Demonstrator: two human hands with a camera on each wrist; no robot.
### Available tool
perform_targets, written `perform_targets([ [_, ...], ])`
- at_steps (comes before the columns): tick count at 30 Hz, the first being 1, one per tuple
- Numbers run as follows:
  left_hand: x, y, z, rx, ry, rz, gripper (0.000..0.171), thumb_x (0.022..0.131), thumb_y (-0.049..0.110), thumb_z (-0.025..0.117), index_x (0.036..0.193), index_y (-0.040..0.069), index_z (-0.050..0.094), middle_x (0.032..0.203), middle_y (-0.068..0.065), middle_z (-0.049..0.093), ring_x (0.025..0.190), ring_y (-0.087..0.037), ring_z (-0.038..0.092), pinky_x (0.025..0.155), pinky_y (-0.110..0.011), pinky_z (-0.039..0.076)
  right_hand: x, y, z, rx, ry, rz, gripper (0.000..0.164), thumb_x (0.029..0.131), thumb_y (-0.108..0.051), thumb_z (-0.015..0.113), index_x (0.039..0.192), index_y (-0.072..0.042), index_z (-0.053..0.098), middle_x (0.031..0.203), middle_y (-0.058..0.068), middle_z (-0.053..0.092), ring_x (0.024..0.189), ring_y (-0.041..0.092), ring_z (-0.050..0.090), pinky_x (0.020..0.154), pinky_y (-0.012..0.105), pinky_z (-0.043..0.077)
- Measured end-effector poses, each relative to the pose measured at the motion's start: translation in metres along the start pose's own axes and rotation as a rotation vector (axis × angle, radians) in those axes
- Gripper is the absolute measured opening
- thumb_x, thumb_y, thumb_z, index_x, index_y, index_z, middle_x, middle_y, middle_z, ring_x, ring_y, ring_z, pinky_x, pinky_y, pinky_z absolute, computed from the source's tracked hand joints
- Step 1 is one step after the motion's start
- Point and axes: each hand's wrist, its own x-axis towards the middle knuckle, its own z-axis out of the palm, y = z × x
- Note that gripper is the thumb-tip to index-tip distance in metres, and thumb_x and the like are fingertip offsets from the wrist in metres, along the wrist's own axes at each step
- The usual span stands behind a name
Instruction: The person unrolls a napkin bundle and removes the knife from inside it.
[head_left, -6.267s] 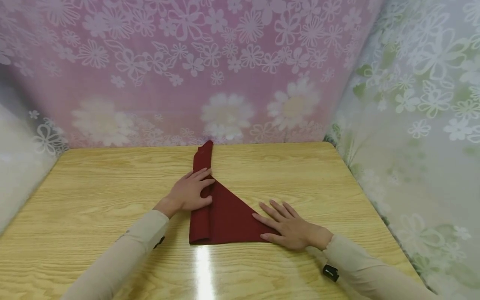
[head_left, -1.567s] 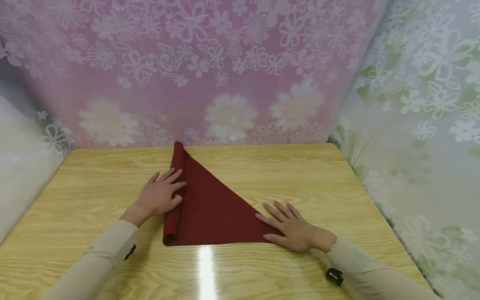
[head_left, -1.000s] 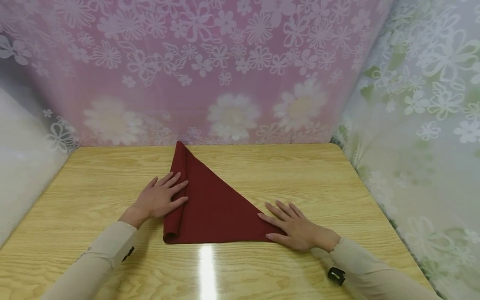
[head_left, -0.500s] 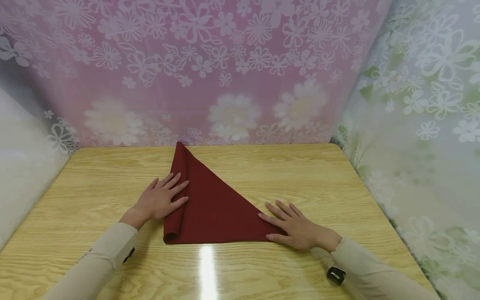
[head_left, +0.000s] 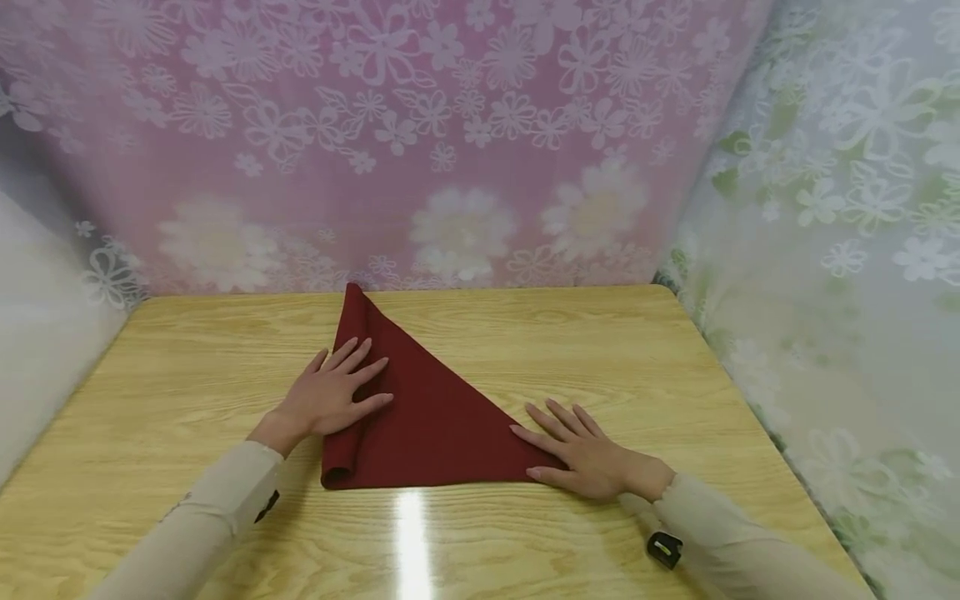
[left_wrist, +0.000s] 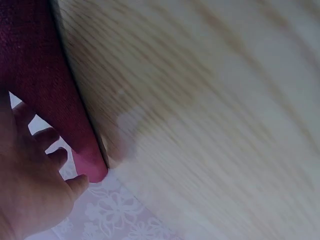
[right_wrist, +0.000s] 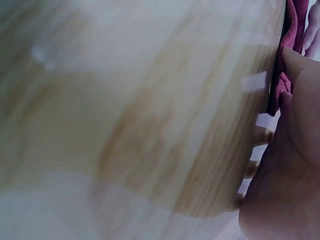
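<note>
Since 0.5 s ago, your left hand [head_left: 330,400] has shifted a little to the right over the red cloth [head_left: 442,425], so its thumb and index finger now reach past the rolled edge [head_left: 341,454] onto the flat part. Against 6.3 s ago, that roll lies farther left and more flat cloth shows; your right hand has stayed at the same corner.

The fingers of your left hand are spread wide, lying across the roll without grasping it. Your right hand [head_left: 600,462] is spread wide too: thumb and index finger rest on the cloth's right corner, while the other 3 fingers lie beyond its slanted edge, over the table [head_left: 525,550].

The cloth lies on the table between your 2 hands, a triangle with the roll along its left side and its tip at the far edge, near the pink floral backdrop [head_left: 465,125]. A small black device [head_left: 664,550] sits by your right sleeve [head_left: 742,533].
</note>
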Motion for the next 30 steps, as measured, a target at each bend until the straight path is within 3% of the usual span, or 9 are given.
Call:
perform_targets([
  [4, -0.001, 0.0, 0.001, 0.043, -0.019, 0.002, 0.06, 0.097, 0.05, 0.047, 0.146, 0.017, 0.043, 0.155, -0.015, 0.024, 0.143, -0.033, 0.012, 0.111, -0.057, 0.013, 0.002, 0.0, 0.0, 0.009, 0.005, -0.015, 0.059, 0.101, -0.048, 0.039, 0.153, -0.023, 0.026, 0.159, 0.011, 0.01, 0.143, 0.039, 0.002, 0.108, 0.063, 0.002],
  [11, -0.008, -0.009, 0.003, 0.024, -0.025, -0.017, 0.051, 0.099, 0.037, 0.049, 0.144, 0.014, 0.046, 0.156, -0.015, 0.021, 0.143, -0.035, 0.011, 0.11, -0.06, 0.013, 0.001, 0.001, 0.0, 0.002, -0.02, 0.005, 0.06, 0.101, -0.05, 0.037, 0.154, -0.025, 0.024, 0.159, 0.01, 0.008, 0.143, 0.037, 0.0, 0.109, 0.062, 0.001],
  [19, -0.01, -0.019, -0.001, 0.002, 0.012, -0.009, 0.049, 0.094, 0.035, 0.056, 0.136, 0.013, 0.056, 0.153, -0.016, 0.029, 0.141, -0.033, 0.02, 0.109, -0.06, 0.014, 0.002, 0.0, -0.001, 0.002, -0.028, 0.015, 0.062, 0.1, -0.053, 0.036, 0.154, -0.026, 0.023, 0.159, 0.009, 0.007, 0.143, 0.036, -0.001, 0.109, 0.061, 0.001],
  [30, -0.012, -0.027, -0.005, -0.007, 0.025, -0.028, 0.049, 0.091, 0.035, 0.057, 0.134, 0.012, 0.059, 0.152, -0.017, 0.03, 0.141, -0.033, 0.021, 0.111, -0.057, 0.013, 0.002, -0.001, 0.001, 0.016, -0.005, 0.025, 0.061, 0.1, -0.052, 0.038, 0.153, -0.026, 0.025, 0.159, 0.009, 0.009, 0.144, 0.036, 0.001, 0.109, 0.061, 0.002],
])
